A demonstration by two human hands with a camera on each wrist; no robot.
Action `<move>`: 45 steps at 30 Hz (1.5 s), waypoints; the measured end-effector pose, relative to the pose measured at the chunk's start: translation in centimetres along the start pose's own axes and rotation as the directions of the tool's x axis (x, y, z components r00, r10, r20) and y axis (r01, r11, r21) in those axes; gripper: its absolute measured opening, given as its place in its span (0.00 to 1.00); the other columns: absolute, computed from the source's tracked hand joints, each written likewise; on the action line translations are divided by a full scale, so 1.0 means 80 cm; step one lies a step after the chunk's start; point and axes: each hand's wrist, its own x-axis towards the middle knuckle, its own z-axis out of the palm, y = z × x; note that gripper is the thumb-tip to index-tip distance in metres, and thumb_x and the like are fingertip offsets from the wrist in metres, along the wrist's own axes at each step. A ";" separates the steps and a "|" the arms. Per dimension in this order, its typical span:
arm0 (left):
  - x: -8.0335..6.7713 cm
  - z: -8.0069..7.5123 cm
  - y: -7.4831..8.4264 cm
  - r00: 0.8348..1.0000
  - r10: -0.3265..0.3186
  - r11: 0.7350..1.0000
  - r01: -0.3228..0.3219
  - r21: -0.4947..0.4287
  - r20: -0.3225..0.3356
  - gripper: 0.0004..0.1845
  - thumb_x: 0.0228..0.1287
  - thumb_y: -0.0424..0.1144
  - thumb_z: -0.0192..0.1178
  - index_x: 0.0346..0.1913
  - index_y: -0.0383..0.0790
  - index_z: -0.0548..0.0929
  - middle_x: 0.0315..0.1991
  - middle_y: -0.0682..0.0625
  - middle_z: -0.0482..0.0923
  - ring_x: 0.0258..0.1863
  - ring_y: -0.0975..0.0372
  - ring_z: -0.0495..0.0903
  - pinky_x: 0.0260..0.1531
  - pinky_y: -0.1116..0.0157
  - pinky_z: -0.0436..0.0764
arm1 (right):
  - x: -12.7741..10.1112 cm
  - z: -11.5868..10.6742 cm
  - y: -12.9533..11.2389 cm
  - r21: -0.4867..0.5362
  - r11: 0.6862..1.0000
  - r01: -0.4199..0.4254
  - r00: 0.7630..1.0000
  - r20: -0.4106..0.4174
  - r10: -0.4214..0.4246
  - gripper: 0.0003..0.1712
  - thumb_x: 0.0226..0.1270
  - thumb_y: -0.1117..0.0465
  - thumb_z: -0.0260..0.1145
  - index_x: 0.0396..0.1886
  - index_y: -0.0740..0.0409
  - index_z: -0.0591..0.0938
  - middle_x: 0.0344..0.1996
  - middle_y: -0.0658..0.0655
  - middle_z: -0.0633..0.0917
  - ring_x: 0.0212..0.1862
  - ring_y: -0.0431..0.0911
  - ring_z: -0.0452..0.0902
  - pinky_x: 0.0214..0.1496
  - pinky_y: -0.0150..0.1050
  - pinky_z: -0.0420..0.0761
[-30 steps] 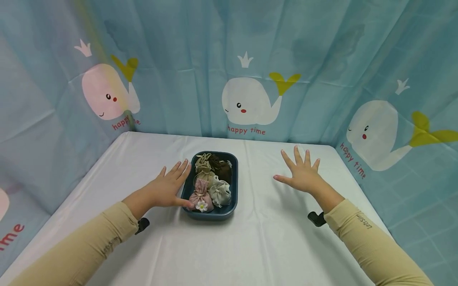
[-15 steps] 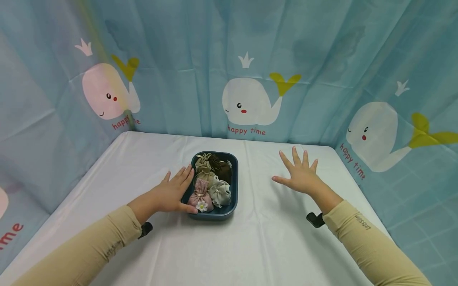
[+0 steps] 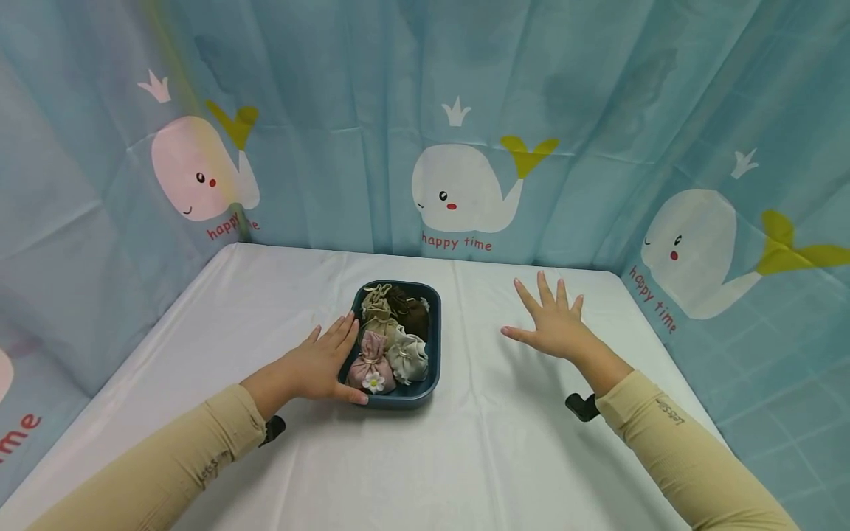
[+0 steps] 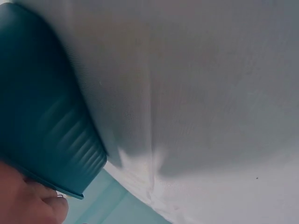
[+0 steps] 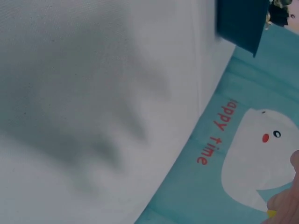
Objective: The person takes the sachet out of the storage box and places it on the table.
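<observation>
Blue curtain (image 3: 372, 88) printed with white whales encloses the white-covered desk (image 3: 425, 457) on three sides. From my remote station I note, at left, the left hand (image 3: 317, 365) lying against the left wall of the dark blue tray (image 3: 434, 346): its fingers (image 3: 340, 333) run straight along the rim, thumb at the near corner, pressing rather than gripping. The left wrist view confirms a fingertip at the tray's edge. The tray sits at mid-desk and holds several small drawstring pouches (image 3: 388, 339), one pink with a daisy. To the right, well apart from the tray, the right hand (image 3: 550, 330) hovers with fingers spread, holding nothing.

Judgement: steadying the tray calls for even, flat pressure low on the wall, so it neither tips nor drags the cloth into wrinkles.

Legible writing: "happy time" in red under each whale; small lettering on both sleeves is unreadable.
</observation>
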 end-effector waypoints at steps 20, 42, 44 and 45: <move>0.004 0.004 -0.002 1.000 -0.001 1.000 0.001 -0.012 0.000 0.69 0.35 0.83 0.45 0.71 0.33 0.40 0.72 0.40 0.32 0.71 0.50 0.36 0.63 0.43 0.46 | 0.020 -0.012 -0.061 -0.018 0.994 0.111 0.993 -0.033 -0.111 0.56 0.48 0.18 0.41 0.72 0.37 0.37 0.71 0.60 0.31 0.69 0.64 0.24 0.58 0.71 0.33; 0.002 0.002 -0.002 1.000 -0.003 1.000 0.003 -0.008 -0.004 0.69 0.36 0.82 0.46 0.71 0.33 0.40 0.72 0.40 0.33 0.71 0.50 0.36 0.63 0.44 0.46 | 0.021 0.005 -0.116 0.454 0.852 0.262 0.965 -0.122 -0.232 0.50 0.56 0.32 0.57 0.72 0.33 0.43 0.72 0.51 0.39 0.72 0.51 0.33 0.65 0.62 0.49; 0.002 0.003 -0.003 1.000 0.000 1.000 0.000 -0.007 -0.006 0.69 0.36 0.82 0.46 0.71 0.33 0.40 0.72 0.39 0.33 0.71 0.50 0.36 0.63 0.43 0.46 | 0.021 0.008 -0.119 0.491 0.824 0.284 0.959 -0.143 -0.245 0.49 0.57 0.34 0.58 0.72 0.36 0.46 0.72 0.51 0.42 0.72 0.51 0.37 0.65 0.61 0.50; 0.002 0.004 -0.003 1.000 0.001 1.000 -0.001 -0.007 -0.008 0.69 0.36 0.82 0.46 0.71 0.33 0.40 0.72 0.39 0.33 0.71 0.50 0.36 0.63 0.43 0.46 | 0.021 0.009 -0.120 0.501 0.814 0.293 0.956 -0.153 -0.250 0.48 0.58 0.35 0.59 0.73 0.37 0.46 0.72 0.52 0.44 0.72 0.51 0.39 0.65 0.61 0.51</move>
